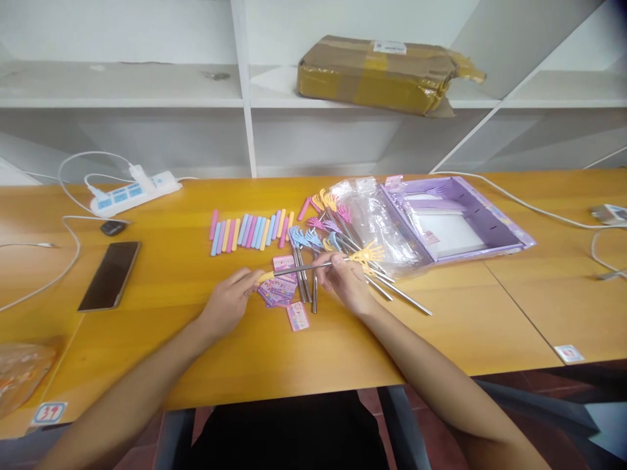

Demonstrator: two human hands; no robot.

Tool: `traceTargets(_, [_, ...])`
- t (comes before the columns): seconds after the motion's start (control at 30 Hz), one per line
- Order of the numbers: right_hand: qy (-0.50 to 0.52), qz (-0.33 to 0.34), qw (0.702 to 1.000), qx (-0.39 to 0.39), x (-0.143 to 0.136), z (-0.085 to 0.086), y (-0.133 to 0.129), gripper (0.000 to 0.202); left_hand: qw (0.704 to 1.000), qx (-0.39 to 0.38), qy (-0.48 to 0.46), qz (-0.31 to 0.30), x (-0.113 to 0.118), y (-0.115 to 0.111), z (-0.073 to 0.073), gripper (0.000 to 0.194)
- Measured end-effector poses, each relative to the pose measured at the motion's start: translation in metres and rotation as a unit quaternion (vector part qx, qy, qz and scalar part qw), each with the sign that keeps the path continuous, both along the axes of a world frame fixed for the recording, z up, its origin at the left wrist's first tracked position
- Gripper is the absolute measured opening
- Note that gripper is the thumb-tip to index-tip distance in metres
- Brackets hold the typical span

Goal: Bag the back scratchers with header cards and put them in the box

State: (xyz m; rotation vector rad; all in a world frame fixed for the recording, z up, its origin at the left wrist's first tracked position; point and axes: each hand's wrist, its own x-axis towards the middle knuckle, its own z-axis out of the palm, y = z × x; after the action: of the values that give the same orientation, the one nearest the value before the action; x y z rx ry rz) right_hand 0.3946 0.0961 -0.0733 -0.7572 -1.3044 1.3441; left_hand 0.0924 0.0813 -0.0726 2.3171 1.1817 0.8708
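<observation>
Between my two hands a back scratcher [306, 267] lies nearly level, with a yellow claw head at its right end. My left hand [229, 301] is closed around its yellow handle grip at the left end. Fingers of my right hand [343, 281] pinch the metal rod near the claw. Below and behind it are more metal back scratchers with blue, pink and yellow claw heads [304, 236]. Several small printed cards [279, 292] lie under the rod. Beyond my left hand, pastel handle grips [252, 232] are lined up in a row.
A purple open box [482, 248] and clear plastic bags [386, 225] lie to the right. Toward the left are a phone [108, 277], a power strip [137, 194] and loose white cables. A taped cardboard parcel [377, 73] sits on the shelf above.
</observation>
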Motion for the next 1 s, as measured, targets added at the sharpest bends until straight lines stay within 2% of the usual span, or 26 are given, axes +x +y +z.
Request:
traceTargets(0.13, [-0.015, 0.009, 1.0, 0.002, 0.0, -0.001, -0.001, 0.049, 1.0, 0.002, 0.022, -0.022, 0.001, 0.0, -0.003, 0.037])
traceTargets(0.4, [-0.044, 0.041, 0.998, -0.001, -0.017, 0.006, -0.013, 0.052, 0.999, -0.015, -0.007, -0.038, 0.01, -0.009, -0.005, 0.039])
traceTargets(0.6, [-0.04, 0.068, 0.997, -0.01, -0.027, 0.001, -0.016, 0.056, 0.999, -0.028, -0.01, -0.044, 0.011, -0.01, -0.004, 0.041])
traceTargets(0.8, [-0.035, 0.065, 0.997, -0.014, -0.03, 0.001, -0.015, 0.057, 0.998, -0.038, -0.027, -0.036, 0.015, -0.012, -0.004, 0.036])
traceTargets(1.0, [-0.031, 0.06, 0.998, 0.013, -0.034, -0.001, -0.016, 0.055, 0.998, -0.045, -0.032, -0.037, 0.023, -0.016, -0.002, 0.034])
